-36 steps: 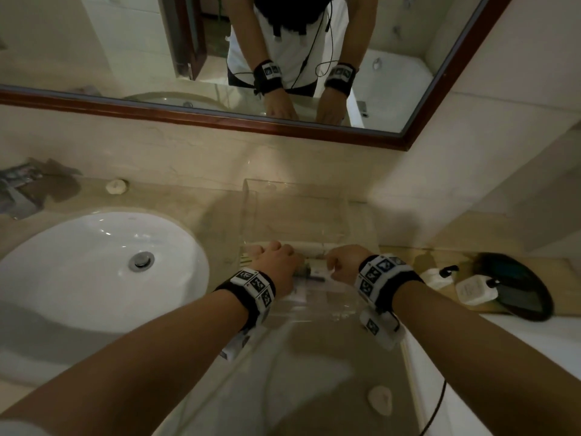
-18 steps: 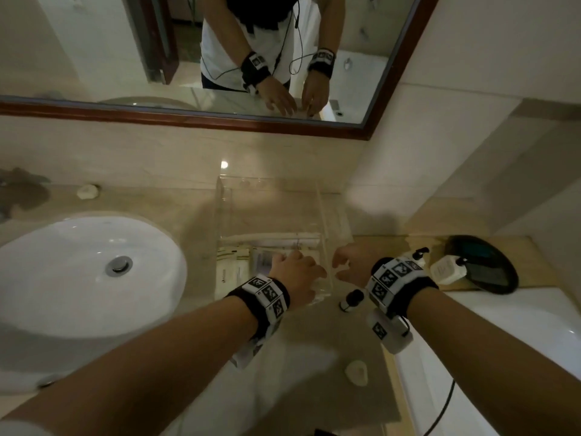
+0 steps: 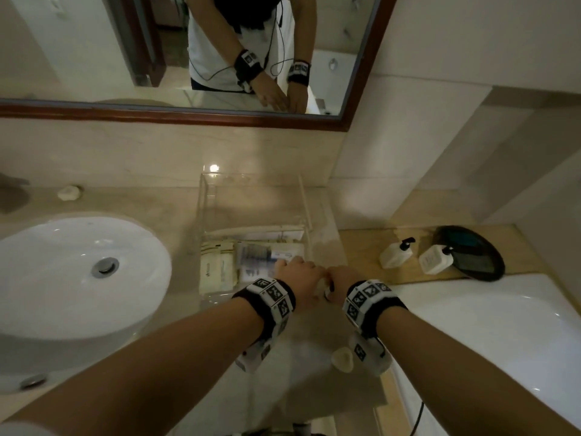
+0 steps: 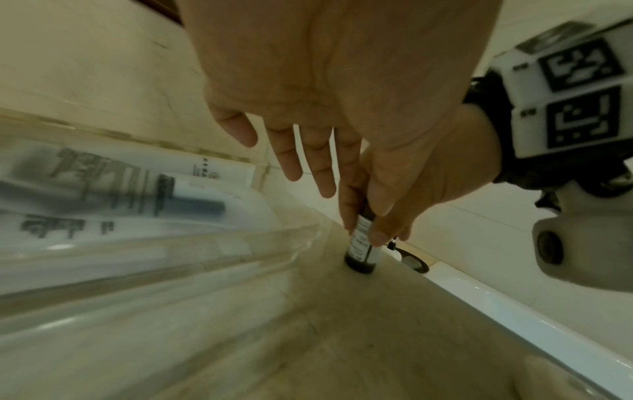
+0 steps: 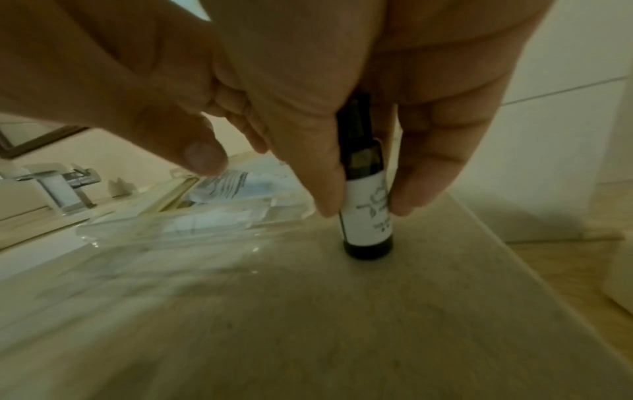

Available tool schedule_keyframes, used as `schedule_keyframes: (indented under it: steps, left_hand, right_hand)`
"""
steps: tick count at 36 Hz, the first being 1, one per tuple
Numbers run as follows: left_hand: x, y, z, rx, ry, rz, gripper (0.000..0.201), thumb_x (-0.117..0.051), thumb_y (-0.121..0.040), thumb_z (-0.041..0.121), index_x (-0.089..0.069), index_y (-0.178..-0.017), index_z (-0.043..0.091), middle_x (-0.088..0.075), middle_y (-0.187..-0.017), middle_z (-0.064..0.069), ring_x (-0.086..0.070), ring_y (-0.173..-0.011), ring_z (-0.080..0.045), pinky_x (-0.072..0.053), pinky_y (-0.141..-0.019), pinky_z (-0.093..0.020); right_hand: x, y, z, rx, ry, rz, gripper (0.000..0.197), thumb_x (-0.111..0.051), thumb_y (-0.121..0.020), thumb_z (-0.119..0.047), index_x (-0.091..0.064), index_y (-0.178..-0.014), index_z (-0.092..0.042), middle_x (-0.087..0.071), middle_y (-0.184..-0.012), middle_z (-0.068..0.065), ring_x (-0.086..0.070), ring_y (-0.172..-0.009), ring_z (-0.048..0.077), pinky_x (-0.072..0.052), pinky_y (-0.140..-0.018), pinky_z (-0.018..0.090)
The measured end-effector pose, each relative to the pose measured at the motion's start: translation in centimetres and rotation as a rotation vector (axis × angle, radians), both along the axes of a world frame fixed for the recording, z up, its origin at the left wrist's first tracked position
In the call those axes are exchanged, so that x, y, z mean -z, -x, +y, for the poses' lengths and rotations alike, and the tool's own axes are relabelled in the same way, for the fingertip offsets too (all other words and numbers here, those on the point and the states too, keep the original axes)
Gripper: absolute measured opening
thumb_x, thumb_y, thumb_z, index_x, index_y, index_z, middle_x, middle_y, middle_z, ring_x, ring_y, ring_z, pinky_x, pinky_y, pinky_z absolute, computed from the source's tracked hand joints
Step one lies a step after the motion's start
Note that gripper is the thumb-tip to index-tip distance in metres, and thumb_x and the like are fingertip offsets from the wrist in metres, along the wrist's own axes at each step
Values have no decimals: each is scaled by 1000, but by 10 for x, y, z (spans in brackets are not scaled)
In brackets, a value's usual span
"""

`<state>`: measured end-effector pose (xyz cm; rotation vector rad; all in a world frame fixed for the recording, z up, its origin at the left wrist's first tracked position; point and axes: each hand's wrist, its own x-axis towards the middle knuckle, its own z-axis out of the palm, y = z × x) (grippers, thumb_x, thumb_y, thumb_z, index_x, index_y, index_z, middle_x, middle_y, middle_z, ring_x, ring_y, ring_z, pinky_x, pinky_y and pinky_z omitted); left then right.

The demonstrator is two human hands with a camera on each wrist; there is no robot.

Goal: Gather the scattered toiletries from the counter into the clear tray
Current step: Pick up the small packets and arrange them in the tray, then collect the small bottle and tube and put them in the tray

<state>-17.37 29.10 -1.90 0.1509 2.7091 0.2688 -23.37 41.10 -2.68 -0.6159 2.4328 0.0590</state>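
The clear tray (image 3: 251, 196) stands on the counter against the wall, with several white packets (image 3: 220, 272) lying flat in it. Just off its front right corner, a small dark bottle (image 5: 368, 213) with a white label stands upright on the counter. My right hand (image 5: 363, 211) pinches it from above between fingertips. In the head view the right hand (image 3: 341, 280) hides all but a bit of the bottle (image 3: 328, 292). My left hand (image 4: 298, 162) hovers beside it with straight fingers, holding nothing, over the tray's near right corner.
A white sink (image 3: 78, 272) fills the left, with a faucet (image 5: 61, 184) behind it. Two white pump bottles (image 3: 395, 254) and a dark round dish (image 3: 471, 253) sit on the wooden ledge at right. A pale lump (image 3: 342, 358) lies near the counter's front edge, another (image 3: 67, 192) by the wall.
Both hands were over the packets in the tray. The right hand moved out to the tilted bottle on the counter and now holds it upright; the left hand followed to its side.
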Motion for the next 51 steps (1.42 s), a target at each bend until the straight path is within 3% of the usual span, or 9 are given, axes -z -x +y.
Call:
schedule_keyframes:
  steps: [4,8,14,21,29,35,40,45,51]
  left_hand:
    - [2,-3,-19,-68,-29,15,52,-57,-88,42,-40,-136,32,-50,-137,2,-40,-128,-28,-33,-101,-51]
    - [-4,-7,-36,-156,9,3,47,-53,-86,56,-53,-125,30,-60,-123,2,-47,-118,-26,-35,-96,-49]
    - [-12,-15,-60,-257,52,73,47,-35,-90,51,-69,-84,20,-66,-79,-2,-58,-72,-24,-47,-70,-33]
    - [-21,-40,-109,-353,-104,98,38,-41,-92,50,-62,-95,19,-67,-89,-6,-62,-80,-28,-51,-69,-35]
    - [-35,-88,-188,-516,-239,22,38,-50,-93,44,-57,-70,13,-54,-71,-8,-53,-68,-24,-39,-63,-30]
    - [-34,-144,-256,-631,-249,28,33,-54,-89,44,-59,-71,17,-60,-75,-6,-59,-76,-24,-46,-69,-30]
    - [-28,-203,-332,-732,-209,7,26,-55,-90,39,-66,-93,15,-69,-100,-7,-62,-96,-26,-51,-85,-34]
    - [-23,-260,-408,-830,-190,-22,24,-51,-90,32,-66,-89,13,-68,-91,-11,-62,-85,-29,-49,-74,-35]
    - [-17,-321,-494,-897,-178,-38,21,-45,-90,26,-50,-72,17,-52,-72,-9,-45,-65,-24,-38,-63,-33]
  right_hand:
    - [-7,3,-5,29,48,-33,28,-64,-85,-21,-54,-110,-11,-57,-101,8,-52,-85,24,-43,-73,30]
    - [-22,11,-17,143,270,-113,41,-74,-77,-24,-51,-110,-18,-57,-99,0,-57,-92,21,-50,-79,31]
    - [-39,3,-55,206,600,-183,41,-80,-71,-15,-51,-100,-19,-61,-89,-1,-60,-86,19,-51,-77,33]
    - [-39,-14,-109,202,705,-242,20,-72,-73,-20,-65,-90,-28,-70,-96,11,-67,-91,31,-56,-83,49]
    - [-48,-52,-199,128,644,-343,25,-54,-89,-14,-51,-112,-21,-53,-74,0,-51,-60,16,-42,-54,27]
    - [-47,-93,-285,-183,508,-294,14,-66,-82,-23,-52,-84,-20,-54,-78,1,-54,-76,21,-43,-67,30]
    - [-44,-136,-360,-325,435,-241,24,-66,-83,-26,-49,-68,-18,-48,-64,-2,-49,-63,18,-38,-59,26]
    - [-38,-182,-440,-465,338,-180,24,-61,-82,-31,-46,-64,-25,-53,-68,0,-55,-69,22,-47,-64,33]
    - [-31,-240,-535,-559,283,-171,19,-58,-86,-27,-47,-72,-19,-51,-75,1,-52,-75,23,-40,-64,27]
